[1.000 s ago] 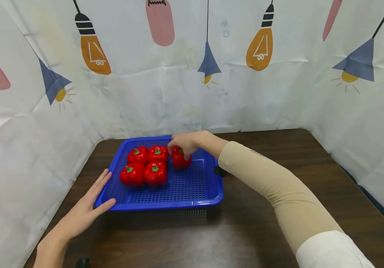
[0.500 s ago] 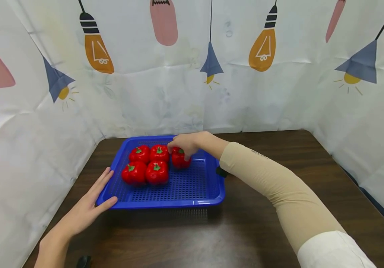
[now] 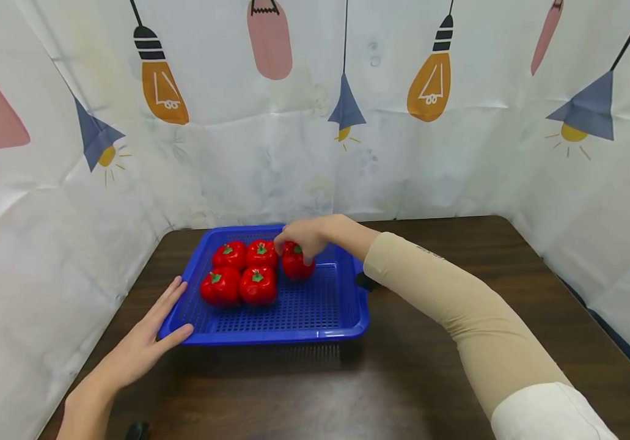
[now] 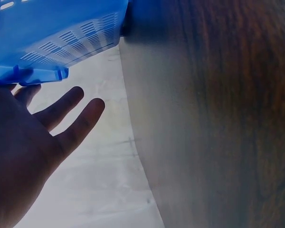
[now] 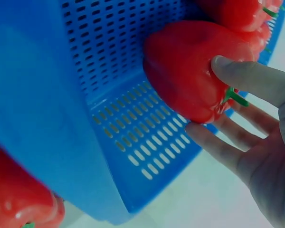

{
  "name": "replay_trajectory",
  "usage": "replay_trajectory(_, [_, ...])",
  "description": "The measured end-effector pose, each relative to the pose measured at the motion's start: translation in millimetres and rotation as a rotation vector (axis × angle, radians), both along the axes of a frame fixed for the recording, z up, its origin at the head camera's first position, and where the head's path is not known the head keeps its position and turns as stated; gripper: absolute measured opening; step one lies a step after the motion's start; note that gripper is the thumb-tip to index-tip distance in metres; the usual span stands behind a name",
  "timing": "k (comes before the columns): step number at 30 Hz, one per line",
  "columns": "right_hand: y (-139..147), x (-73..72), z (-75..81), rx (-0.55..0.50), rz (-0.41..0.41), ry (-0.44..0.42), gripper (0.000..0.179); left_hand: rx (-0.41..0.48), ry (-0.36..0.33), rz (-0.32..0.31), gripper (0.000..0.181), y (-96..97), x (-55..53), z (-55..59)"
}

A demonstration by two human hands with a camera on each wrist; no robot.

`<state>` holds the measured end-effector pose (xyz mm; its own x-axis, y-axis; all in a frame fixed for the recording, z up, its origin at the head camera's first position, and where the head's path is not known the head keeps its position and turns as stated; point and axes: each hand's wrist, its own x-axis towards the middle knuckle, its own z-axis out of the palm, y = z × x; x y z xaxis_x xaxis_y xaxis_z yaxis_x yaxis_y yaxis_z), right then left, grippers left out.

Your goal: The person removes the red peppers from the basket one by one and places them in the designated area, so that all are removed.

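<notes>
A blue perforated plastic basket (image 3: pixel 271 337) on the dark table holds several glossy red bell peppers with green stems. My left hand (image 3: pixel 141 342) touches the basket's left side, its fingers straight and spread and the thumb over the front corner. With thumb and fingers, my right hand (image 3: pixel 311 235) grips a bell pepper (image 3: pixel 297 267) near the back of the basket. The thumb presses that pepper near its stem in the right wrist view. To its left, the other peppers (image 3: pixel 258 285) stand in two rows, stems up.
Another red bell pepper (image 5: pixel 19 194) shows outside the basket wall in the right wrist view; in the head view it is hidden. Behind the brown wooden table (image 3: pixel 446 379) hangs a white sheet (image 3: pixel 249 165) printed with lamps. A small black object (image 3: pixel 137 430) is near the left forearm.
</notes>
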<state>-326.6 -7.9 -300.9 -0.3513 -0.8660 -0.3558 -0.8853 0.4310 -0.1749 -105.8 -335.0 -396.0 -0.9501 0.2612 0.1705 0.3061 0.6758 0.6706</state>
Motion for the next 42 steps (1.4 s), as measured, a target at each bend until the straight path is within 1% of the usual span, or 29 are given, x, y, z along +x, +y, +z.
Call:
replay_trajectory(5, [10.3,1.4,10.7,-0.036,-0.002,-0.005,0.056,-0.001,0.02,-0.015,0.079,0.9,-2.1,-0.3])
replay_trajectory(11, [21.8,9.1,24.2,-0.066,-0.001,-0.005,0.05,0.004,0.006,-0.002,0.079,0.9,-1.5,0.4])
replay_trajectory(18, [38.3,16.8,36.3,-0.1,0.005,-0.023,0.048,0.004,-0.017,0.003,0.079,1.9,-4.1,-0.2])
replay_trajectory(21, [45.8,18.8,40.2,-0.118,0.0,-0.036,0.049,0.002,-0.011,0.0,0.079,2.3,-4.6,-1.0])
replay_trajectory(25, [56.1,23.1,48.0,-0.156,-0.019,-0.062,0.05,-0.004,0.017,-0.004,0.079,1.3,-3.2,-2.0])
replay_trajectory(29, [67.4,25.9,55.7,-0.204,-0.017,-0.059,0.048,-0.004,0.023,-0.003,0.079,0.5,-2.8,-1.8])
replay_trajectory(34, [84.3,28.1,60.9,-0.219,-0.007,-0.026,0.048,-0.004,-0.004,0.003,0.079,0.9,-3.9,-0.6])
replay_trajectory(42, [115.6,28.1,65.4,-0.275,-0.017,-0.017,0.048,-0.004,-0.007,-0.001,0.08,0.7,-1.7,3.1])
